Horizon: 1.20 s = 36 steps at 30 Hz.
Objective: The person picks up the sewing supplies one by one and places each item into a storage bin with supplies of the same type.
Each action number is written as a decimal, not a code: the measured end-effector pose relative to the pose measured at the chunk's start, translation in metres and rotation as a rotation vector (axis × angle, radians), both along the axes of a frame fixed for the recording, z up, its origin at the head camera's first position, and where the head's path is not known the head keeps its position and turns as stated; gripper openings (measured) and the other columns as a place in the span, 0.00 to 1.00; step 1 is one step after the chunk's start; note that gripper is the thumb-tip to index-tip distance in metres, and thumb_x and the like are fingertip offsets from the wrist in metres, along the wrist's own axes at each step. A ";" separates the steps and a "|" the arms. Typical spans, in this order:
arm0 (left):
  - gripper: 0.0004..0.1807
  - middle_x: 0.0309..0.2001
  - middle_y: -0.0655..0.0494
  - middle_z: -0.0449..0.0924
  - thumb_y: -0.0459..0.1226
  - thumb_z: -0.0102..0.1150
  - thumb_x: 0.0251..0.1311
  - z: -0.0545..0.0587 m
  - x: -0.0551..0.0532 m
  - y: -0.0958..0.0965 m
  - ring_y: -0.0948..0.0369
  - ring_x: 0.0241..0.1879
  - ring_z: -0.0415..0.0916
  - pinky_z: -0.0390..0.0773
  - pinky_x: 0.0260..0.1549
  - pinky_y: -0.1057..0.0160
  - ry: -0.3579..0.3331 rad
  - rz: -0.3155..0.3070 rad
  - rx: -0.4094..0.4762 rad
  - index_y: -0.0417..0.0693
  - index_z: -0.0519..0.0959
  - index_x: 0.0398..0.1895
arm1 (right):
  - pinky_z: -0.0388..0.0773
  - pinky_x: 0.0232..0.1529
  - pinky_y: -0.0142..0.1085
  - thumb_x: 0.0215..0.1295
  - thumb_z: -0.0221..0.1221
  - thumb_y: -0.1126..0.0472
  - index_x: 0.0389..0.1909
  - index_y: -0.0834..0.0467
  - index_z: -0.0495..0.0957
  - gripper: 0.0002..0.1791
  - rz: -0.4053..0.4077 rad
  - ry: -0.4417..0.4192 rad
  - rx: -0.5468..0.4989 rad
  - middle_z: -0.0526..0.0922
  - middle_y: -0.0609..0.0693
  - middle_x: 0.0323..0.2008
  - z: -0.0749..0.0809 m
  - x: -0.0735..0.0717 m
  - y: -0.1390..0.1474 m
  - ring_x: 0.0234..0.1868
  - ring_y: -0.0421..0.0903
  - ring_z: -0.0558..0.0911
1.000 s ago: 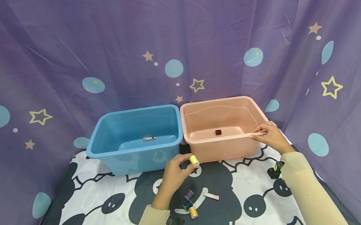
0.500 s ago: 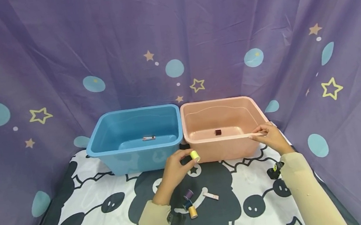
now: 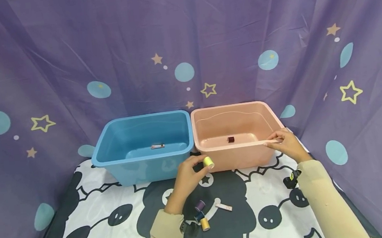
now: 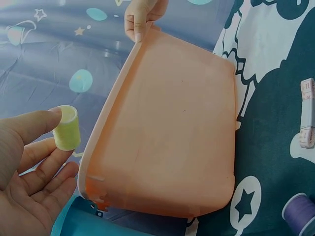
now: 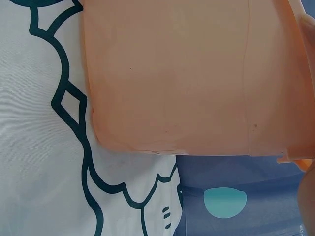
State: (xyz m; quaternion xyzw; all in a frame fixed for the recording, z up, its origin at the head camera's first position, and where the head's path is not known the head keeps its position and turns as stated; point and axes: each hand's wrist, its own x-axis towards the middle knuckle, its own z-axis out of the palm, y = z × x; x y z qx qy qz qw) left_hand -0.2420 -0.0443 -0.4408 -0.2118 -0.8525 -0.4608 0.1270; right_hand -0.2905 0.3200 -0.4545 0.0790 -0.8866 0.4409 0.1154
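Note:
Between thumb and fingertips, my left hand (image 3: 186, 177) pinches a yellow spool of thread (image 3: 208, 163), held in front of the peach bin (image 3: 231, 159). The left wrist view shows the spool (image 4: 67, 132) tilted slightly, close to the bin's rim. My right hand (image 3: 289, 146) grips the front rim of that bin near its right corner, thumb outside. Inside the bin lies a dark red spool (image 3: 230, 139). On the cloth below my left hand are a purple spool (image 3: 199, 205), a navy spool (image 3: 199, 216), an orange-yellow spool (image 3: 204, 224) and a folded tape measure (image 3: 224, 207).
A blue bin (image 3: 142, 158) stands directly left of the peach one, with a small pale folded strip (image 3: 157, 146) on its floor. Both bins back onto a purple curtain (image 3: 133, 43). A black-and-white patterned cloth (image 3: 107, 195) covers the surface.
My left hand has risen a little and shifted right with the yellow spool, toward the peach bin. The right hand stays on the rim.

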 end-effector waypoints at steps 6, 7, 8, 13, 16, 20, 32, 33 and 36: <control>0.21 0.46 0.51 0.81 0.38 0.69 0.51 0.003 -0.002 0.002 0.55 0.46 0.78 0.78 0.47 0.53 -0.015 0.002 -0.002 0.43 0.81 0.50 | 0.72 0.34 0.29 0.53 0.69 0.55 0.34 0.62 0.81 0.15 0.007 0.005 -0.002 0.74 0.54 0.37 -0.001 -0.001 0.001 0.39 0.43 0.69; 0.21 0.46 0.50 0.81 0.38 0.69 0.51 0.004 -0.002 0.002 0.55 0.46 0.78 0.78 0.47 0.53 -0.011 0.000 0.000 0.43 0.81 0.50 | 0.72 0.34 0.29 0.53 0.69 0.56 0.34 0.63 0.81 0.15 0.008 0.002 -0.003 0.74 0.55 0.37 -0.001 -0.001 0.001 0.40 0.43 0.68; 0.21 0.45 0.50 0.81 0.37 0.69 0.51 0.004 -0.003 0.003 0.55 0.45 0.78 0.78 0.46 0.52 -0.006 -0.004 0.005 0.43 0.81 0.50 | 0.71 0.34 0.28 0.53 0.69 0.56 0.34 0.63 0.81 0.15 0.006 0.000 0.001 0.74 0.55 0.37 0.000 -0.001 0.000 0.40 0.43 0.68; 0.20 0.42 0.50 0.81 0.38 0.68 0.51 0.008 -0.005 0.005 0.58 0.40 0.77 0.78 0.42 0.53 0.028 -0.010 0.003 0.42 0.81 0.48 | 0.70 0.33 0.26 0.53 0.68 0.62 0.34 0.67 0.80 0.13 0.003 0.010 -0.003 0.72 0.58 0.36 0.010 0.005 -0.007 0.39 0.44 0.67; 0.19 0.41 0.51 0.81 0.38 0.69 0.51 0.010 -0.006 0.006 0.59 0.39 0.76 0.78 0.39 0.58 0.045 -0.009 0.003 0.42 0.81 0.48 | 0.69 0.32 0.25 0.53 0.67 0.65 0.34 0.69 0.80 0.12 0.007 0.015 -0.009 0.71 0.59 0.36 0.022 0.014 -0.014 0.39 0.46 0.67; 0.19 0.42 0.50 0.82 0.37 0.69 0.50 0.012 -0.007 0.007 0.59 0.40 0.77 0.78 0.40 0.57 0.051 -0.007 0.013 0.41 0.82 0.47 | 0.68 0.32 0.24 0.54 0.66 0.67 0.34 0.71 0.79 0.11 0.011 0.021 -0.004 0.72 0.61 0.35 0.032 0.022 -0.020 0.39 0.47 0.67; 0.20 0.45 0.49 0.82 0.37 0.69 0.50 0.018 -0.011 0.008 0.55 0.45 0.78 0.78 0.46 0.54 0.050 0.001 0.018 0.42 0.82 0.48 | 0.69 0.32 0.25 0.54 0.67 0.66 0.34 0.70 0.79 0.12 0.006 -0.002 -0.016 0.71 0.61 0.36 0.033 0.023 -0.023 0.39 0.46 0.67; 0.20 0.46 0.49 0.82 0.37 0.69 0.50 0.018 -0.011 0.009 0.55 0.46 0.78 0.78 0.46 0.54 0.047 0.003 0.014 0.42 0.82 0.48 | 0.69 0.32 0.24 0.54 0.67 0.66 0.34 0.70 0.79 0.11 0.004 0.000 -0.014 0.71 0.61 0.36 0.033 0.023 -0.023 0.39 0.46 0.67; 0.20 0.47 0.49 0.82 0.37 0.69 0.51 0.020 -0.013 0.010 0.54 0.47 0.78 0.78 0.47 0.54 0.040 0.006 0.002 0.42 0.81 0.48 | 0.68 0.33 0.23 0.53 0.67 0.67 0.34 0.70 0.79 0.11 0.002 0.015 -0.004 0.71 0.61 0.36 0.034 0.024 -0.022 0.40 0.46 0.67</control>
